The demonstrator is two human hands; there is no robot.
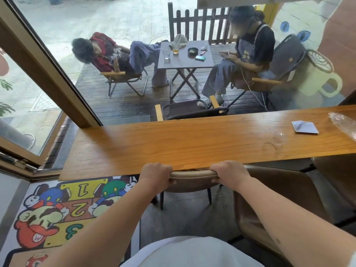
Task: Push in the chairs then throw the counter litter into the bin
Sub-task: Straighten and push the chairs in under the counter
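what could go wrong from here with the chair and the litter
Both hands, left hand and right hand, grip the chair back right at the counter edge, so pushing further could pinch knuckles. The plastic wrapper and folded paper lie far right, easy to overlook.

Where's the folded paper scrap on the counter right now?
In the head view the paper scrap lies flat near the wooden counter's right end, just left of the crumpled clear plastic wrapper.

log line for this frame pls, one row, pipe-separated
phase: push chairs | left hand + right hand: gripping chair backrest at counter edge | litter: paper, plastic wrapper on counter
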